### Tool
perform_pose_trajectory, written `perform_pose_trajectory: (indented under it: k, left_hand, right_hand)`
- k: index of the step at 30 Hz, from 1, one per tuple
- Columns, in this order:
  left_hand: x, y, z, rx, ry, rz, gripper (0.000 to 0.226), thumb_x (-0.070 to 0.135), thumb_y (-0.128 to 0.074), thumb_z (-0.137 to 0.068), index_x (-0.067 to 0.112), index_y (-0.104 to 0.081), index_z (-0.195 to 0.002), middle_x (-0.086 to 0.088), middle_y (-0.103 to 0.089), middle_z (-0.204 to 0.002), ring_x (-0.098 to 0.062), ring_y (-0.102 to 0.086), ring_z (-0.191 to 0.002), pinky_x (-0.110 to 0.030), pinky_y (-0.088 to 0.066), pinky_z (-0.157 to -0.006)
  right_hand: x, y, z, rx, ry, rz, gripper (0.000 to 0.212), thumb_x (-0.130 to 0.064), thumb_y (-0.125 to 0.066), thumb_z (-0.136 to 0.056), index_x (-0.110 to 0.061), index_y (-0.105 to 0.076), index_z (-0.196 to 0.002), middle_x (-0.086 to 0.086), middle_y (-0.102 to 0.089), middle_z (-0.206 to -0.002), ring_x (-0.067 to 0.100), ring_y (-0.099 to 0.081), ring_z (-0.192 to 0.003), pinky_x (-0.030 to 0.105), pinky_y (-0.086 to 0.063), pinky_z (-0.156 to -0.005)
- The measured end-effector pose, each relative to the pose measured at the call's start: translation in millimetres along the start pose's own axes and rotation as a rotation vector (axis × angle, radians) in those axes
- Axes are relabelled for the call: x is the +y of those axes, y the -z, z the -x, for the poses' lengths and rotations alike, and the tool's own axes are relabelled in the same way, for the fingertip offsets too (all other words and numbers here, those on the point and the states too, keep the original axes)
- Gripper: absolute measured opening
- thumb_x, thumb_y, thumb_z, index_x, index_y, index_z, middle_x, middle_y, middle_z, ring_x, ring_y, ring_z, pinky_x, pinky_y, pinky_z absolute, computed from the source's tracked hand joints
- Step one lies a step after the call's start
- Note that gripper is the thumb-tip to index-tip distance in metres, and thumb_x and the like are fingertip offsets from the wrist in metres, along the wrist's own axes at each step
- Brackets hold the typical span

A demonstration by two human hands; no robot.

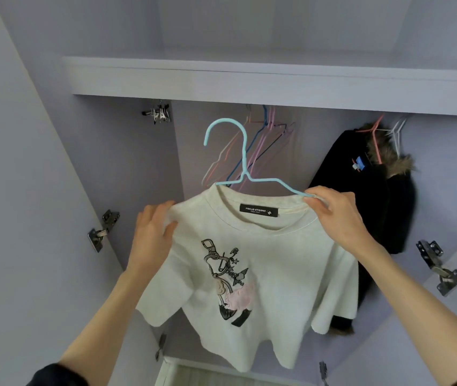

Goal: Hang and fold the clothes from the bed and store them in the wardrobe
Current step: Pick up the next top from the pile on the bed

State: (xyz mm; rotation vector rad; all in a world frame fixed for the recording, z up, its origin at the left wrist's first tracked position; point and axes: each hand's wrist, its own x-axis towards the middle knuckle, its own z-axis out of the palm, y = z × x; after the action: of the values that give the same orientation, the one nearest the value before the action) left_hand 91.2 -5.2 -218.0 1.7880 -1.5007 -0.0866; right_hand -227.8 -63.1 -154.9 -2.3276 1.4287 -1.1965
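Fingers (315, 201) of both hands pinched on T-shirt (263, 274) shoulders, over blue hanger (245, 174).

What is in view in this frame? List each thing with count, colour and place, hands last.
white printed T-shirt: one, white with a black and pink graphic, centre, on the held hanger
light blue wire hanger: one, inside the T-shirt's neck, hook free in front of the wardrobe
empty wire hangers: several, pink, blue and dark, hanging behind the blue hook
black fur-trimmed coat: one, hanging at right on a pink hanger
white hanger: one, beside the coat
wardrobe shelf: one, pale lilac, above
metal door hinges: several, silver, both sides
left hand: holds the T-shirt's left shoulder
right hand: pinches hanger and collar
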Motion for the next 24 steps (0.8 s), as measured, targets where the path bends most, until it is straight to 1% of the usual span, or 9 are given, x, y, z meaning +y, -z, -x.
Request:
perform_pose_trajectory:
  k: [2,4,7,11,15,17,19,23,24]
  left_hand:
    - [-6.3,2.2,-3.4,0.073,0.04,0.045,0.032,-0.003,-0.049,-0.092,0.009,-0.062,-0.119,-0.016,-0.057,-0.111,-0.034,-0.054,-0.102,-0.021,-0.032,-0.081]
    - [-10.1,6.1,-7.2,0.088,0.006,0.035,0.028,-0.003,-0.046,-0.094,0.006,-0.066,-0.111,-0.014,-0.064,-0.106,-0.032,-0.059,-0.094,-0.022,-0.035,-0.076]
    - [-8.4,6.3,-6.1,0.074,-0.036,0.023,0.026,-0.002,-0.047,-0.094,0.005,-0.067,-0.108,-0.01,-0.069,-0.098,-0.022,-0.058,-0.081,-0.021,-0.035,-0.07]
    - [-8.6,9.0,-7.2,-0.011,-0.094,-0.013,0.033,-0.012,-0.049,-0.088,0.007,-0.072,-0.102,-0.01,-0.072,-0.089,-0.021,-0.061,-0.076,-0.014,-0.032,-0.062]
    - [-8.6,17.5,-15.1,-0.086,-0.111,-0.026,0.04,-0.016,-0.047,-0.081,0.01,-0.074,-0.094,-0.005,-0.073,-0.09,-0.027,-0.067,-0.085,-0.027,-0.043,-0.068]
    - [-3.6,20.0,-18.6,-0.033,-0.085,-0.062,0.039,-0.012,-0.048,-0.084,0.013,-0.074,-0.098,-0.009,-0.072,-0.096,-0.032,-0.065,-0.089,-0.035,-0.049,-0.072]
    - [2.6,19.9,-20.2,0.044,-0.091,-0.095,0.034,-0.008,-0.051,-0.087,0.014,-0.073,-0.101,-0.015,-0.069,-0.098,-0.038,-0.061,-0.092,-0.043,-0.049,-0.078]
    - [21.5,16.4,-14.6,0.086,-0.129,-0.041,0.025,0.0,-0.052,-0.092,0.006,-0.069,-0.109,-0.015,-0.065,-0.103,-0.037,-0.062,-0.091,-0.042,-0.049,-0.076]
    - [29.3,15.0,-11.0,0.09,-0.169,0.001,0.024,0.005,-0.051,-0.094,0.006,-0.067,-0.111,-0.013,-0.066,-0.103,-0.034,-0.063,-0.089,-0.04,-0.05,-0.075]
  right_hand:
    - [4.0,2.5,-0.3,0.017,-0.033,-0.001,0.017,-0.009,-0.059,-0.091,-0.001,-0.069,-0.102,0.009,-0.069,-0.088,0.03,-0.062,-0.084,0.052,-0.043,-0.09]
    - [10.2,6.2,1.6,0.056,-0.065,0.018,0.018,-0.009,-0.059,-0.091,-0.003,-0.069,-0.104,0.01,-0.068,-0.088,0.032,-0.061,-0.086,0.049,-0.043,-0.09]
    - [18.1,11.0,3.5,0.039,-0.073,0.045,0.019,-0.008,-0.06,-0.09,-0.002,-0.068,-0.106,0.014,-0.067,-0.085,0.032,-0.058,-0.084,0.05,-0.044,-0.087]
    - [29.3,20.8,4.7,-0.022,0.002,0.11,0.018,-0.003,-0.062,-0.087,-0.001,-0.069,-0.104,0.002,-0.058,-0.071,0.025,-0.05,-0.072,0.055,-0.043,-0.079]
    - [36.3,23.7,12.6,-0.088,0.094,0.191,0.014,-0.003,-0.063,-0.087,-0.002,-0.071,-0.098,-0.011,-0.047,-0.065,0.019,-0.045,-0.071,0.046,-0.035,-0.079]
    - [36.3,23.0,14.3,-0.121,0.128,0.223,0.012,-0.004,-0.064,-0.086,-0.003,-0.072,-0.095,-0.006,-0.047,-0.064,0.017,-0.042,-0.069,0.045,-0.035,-0.076]
    - [36.4,24.1,13.8,-0.125,0.115,0.185,0.012,-0.004,-0.063,-0.087,-0.003,-0.071,-0.095,-0.007,-0.047,-0.064,0.016,-0.042,-0.069,0.042,-0.035,-0.075]
    - [34.3,22.7,13.6,-0.042,-0.005,-0.012,0.016,-0.002,-0.062,-0.087,-0.002,-0.071,-0.1,-0.009,-0.054,-0.069,0.01,-0.044,-0.071,0.017,-0.038,-0.072]
    - [33.6,21.2,14.7,-0.035,-0.027,-0.024,0.017,-0.002,-0.062,-0.087,-0.003,-0.071,-0.101,-0.007,-0.055,-0.071,0.012,-0.045,-0.072,0.016,-0.039,-0.071]
